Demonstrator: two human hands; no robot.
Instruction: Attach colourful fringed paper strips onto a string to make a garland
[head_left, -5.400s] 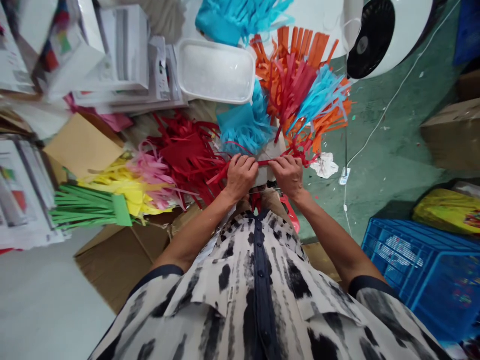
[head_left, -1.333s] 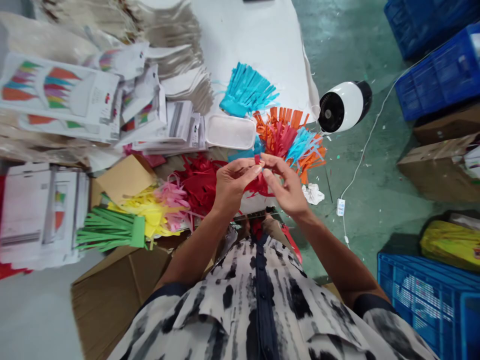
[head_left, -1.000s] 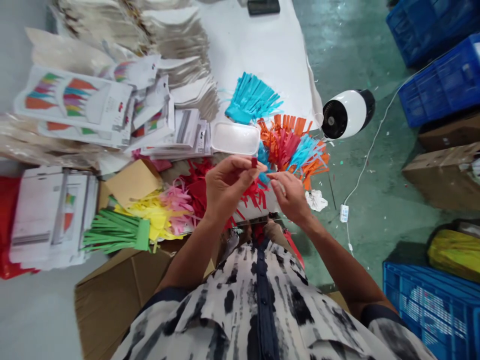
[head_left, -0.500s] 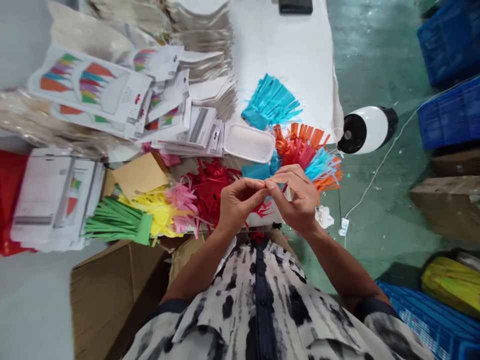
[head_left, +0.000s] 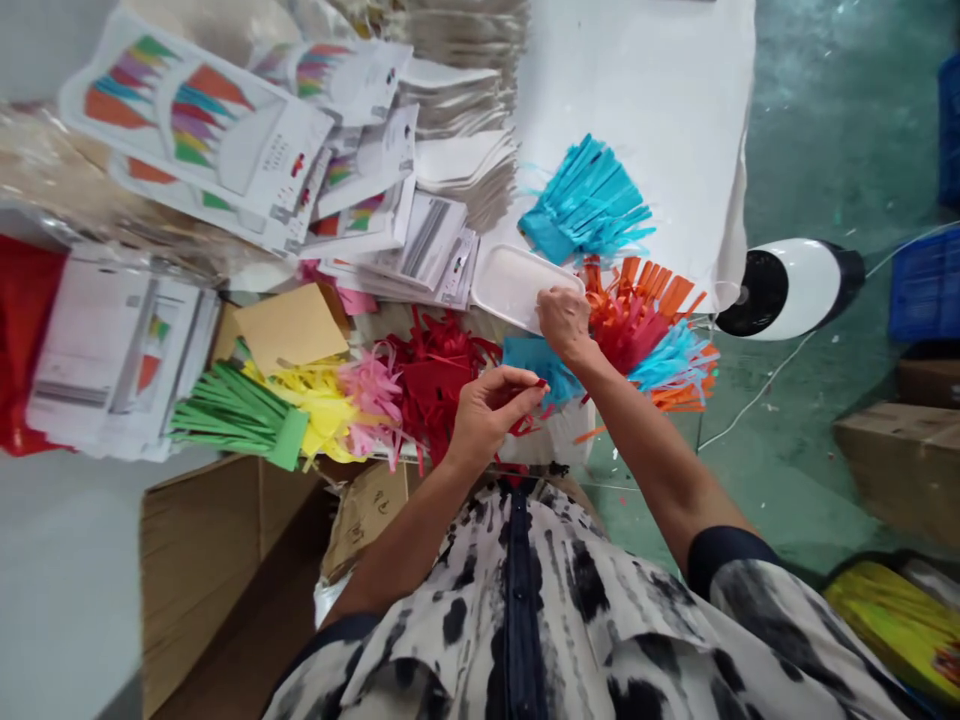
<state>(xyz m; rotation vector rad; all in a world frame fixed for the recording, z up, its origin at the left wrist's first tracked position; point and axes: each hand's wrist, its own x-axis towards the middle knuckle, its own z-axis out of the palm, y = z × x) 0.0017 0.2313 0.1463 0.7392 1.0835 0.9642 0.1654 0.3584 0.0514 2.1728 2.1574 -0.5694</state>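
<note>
My left hand (head_left: 484, 412) pinches a small red paper strip (head_left: 541, 383) between thumb and forefinger, above the table's near edge. My right hand (head_left: 564, 318) reaches over the right end of a shallow white tray (head_left: 510, 285), its fingers curled together at the tray's inside; what they hold, if anything, is hidden. Left of my left hand lies a bunch of dark red paper fringe (head_left: 431, 385). Under my right wrist is blue tissue paper (head_left: 531, 362). Orange, red and light blue fringes (head_left: 634, 320) sit just right of my right hand.
A blue paper tassel (head_left: 589, 205) lies beyond the tray. Pink, yellow and green fringes (head_left: 262, 415) line the left, beside a tan card (head_left: 292, 325). Printed packages (head_left: 217, 130) are piled behind. A cardboard box (head_left: 202, 560) stands below left; a black-and-white device (head_left: 791, 285) is right of the table.
My right hand has parted from my left and moved up to the white tray. My left hand stays in its pinch, now showing the red strip. The view has shifted.
</note>
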